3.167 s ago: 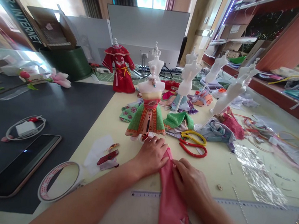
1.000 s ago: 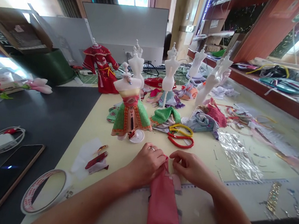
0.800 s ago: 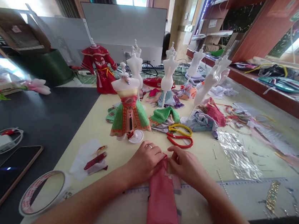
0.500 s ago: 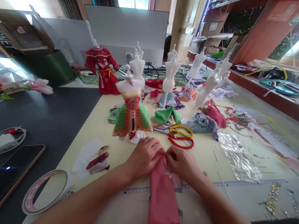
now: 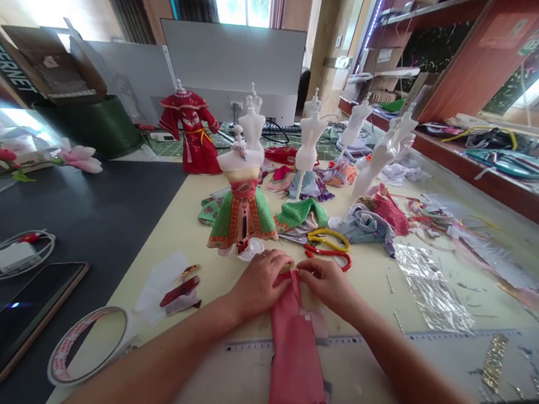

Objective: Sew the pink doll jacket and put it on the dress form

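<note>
A long strip of pink fabric (image 5: 295, 354) runs from the table's front edge up to my hands. My left hand (image 5: 263, 280) has its fingers closed on the strip's far end. Close on its right, my right hand (image 5: 325, 286) pinches the edge of the same end between thumb and fingers. Just beyond my hands lie scissors (image 5: 328, 241) with one yellow and one red handle. A small dress form in a green and red skirt (image 5: 243, 215) stands behind my left hand. Under the strip, a ruler (image 5: 248, 344) lies across the table.
Several white dress forms (image 5: 310, 138) stand at the back, with a red robe (image 5: 194, 132) to their left. Fabric pieces (image 5: 369, 223) lie among them. A tape roll (image 5: 87, 347) and a phone (image 5: 12, 322) are at left, a clear plastic sheet (image 5: 430, 285) at right.
My right hand has shifted slightly left and up along the fabric's end, and its fingers are a little more extended. The whole view has moved slightly.
</note>
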Demonstrator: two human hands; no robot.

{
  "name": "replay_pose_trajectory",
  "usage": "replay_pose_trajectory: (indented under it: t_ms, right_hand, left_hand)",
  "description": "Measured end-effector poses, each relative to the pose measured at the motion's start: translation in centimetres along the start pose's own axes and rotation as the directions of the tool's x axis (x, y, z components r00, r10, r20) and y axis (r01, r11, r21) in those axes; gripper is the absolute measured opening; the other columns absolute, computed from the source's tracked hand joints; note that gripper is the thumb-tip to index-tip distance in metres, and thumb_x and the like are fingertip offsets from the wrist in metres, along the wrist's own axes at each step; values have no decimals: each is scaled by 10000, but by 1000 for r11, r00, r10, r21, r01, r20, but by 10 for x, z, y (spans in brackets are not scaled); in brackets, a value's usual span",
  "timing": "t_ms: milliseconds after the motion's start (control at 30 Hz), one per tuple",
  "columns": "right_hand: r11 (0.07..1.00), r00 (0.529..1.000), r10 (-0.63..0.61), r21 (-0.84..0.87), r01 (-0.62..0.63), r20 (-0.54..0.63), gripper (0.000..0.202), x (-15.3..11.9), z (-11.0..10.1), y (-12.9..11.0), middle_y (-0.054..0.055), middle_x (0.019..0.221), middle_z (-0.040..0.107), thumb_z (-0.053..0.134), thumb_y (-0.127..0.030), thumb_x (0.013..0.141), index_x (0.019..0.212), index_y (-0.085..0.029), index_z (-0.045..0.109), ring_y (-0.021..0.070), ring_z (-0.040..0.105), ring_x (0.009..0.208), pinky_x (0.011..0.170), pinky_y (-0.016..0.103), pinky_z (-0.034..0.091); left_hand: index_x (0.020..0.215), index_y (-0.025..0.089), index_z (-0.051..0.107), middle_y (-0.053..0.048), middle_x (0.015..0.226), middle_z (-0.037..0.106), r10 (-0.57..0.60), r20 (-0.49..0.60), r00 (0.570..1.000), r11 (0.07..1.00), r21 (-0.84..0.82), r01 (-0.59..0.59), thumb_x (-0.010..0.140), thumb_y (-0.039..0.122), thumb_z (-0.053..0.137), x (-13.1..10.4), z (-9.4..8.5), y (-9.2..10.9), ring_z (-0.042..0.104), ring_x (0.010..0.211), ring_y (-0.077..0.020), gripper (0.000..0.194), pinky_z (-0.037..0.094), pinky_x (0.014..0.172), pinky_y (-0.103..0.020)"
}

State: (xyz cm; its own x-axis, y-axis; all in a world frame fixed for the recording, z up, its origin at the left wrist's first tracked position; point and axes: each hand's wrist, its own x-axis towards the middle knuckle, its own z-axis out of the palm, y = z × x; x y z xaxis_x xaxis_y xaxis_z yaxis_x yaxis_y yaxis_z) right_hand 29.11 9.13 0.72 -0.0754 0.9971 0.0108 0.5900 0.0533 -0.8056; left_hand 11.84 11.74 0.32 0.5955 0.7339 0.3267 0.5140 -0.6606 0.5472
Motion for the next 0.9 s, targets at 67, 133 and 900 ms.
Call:
replay_pose_trajectory:
  t_ms: [67, 133, 900]
  right_hand:
    - [998, 999, 1, 55, -4, 46, 190, 7, 0, -1, -6, 587, 564, 503, -267, 759, 655, -156, 616, 119, 479, 538, 468, 216, 331]
    - [995, 998, 6, 99, -12, 61, 211, 13, 1, -2, -29, 514, 491, 509, -287, 756, 613, -154, 589, 98, 410, 471, 424, 209, 286]
    - [987, 994, -107, 121, 105, 13, 176, 11, 10, 2, 10, 629, 581, 535, -288, 770, 669, -158, 595, 129, 483, 585, 503, 224, 352]
  left_hand:
    - [1048, 169, 534, -77, 1069, 589, 5, -1, 1000, 1000, 3, -5, 817, 203, 523, 0, 0, -1, 533, 1017, -213, 233, 436, 902, -381]
    - [1044, 163, 531, -81, 1070, 588, 14, -10, 1000, 1000, 6, -14, 811, 187, 524, 0, 0, -2, 530, 1015, -214, 234, 432, 901, -380]
    - [775, 181, 566, -36, 866, 619, -92, -114, 989, 989, -130, 77, 798, 139, 522, 4, 1, -8, 568, 840, -173, 65, 468, 768, -310]
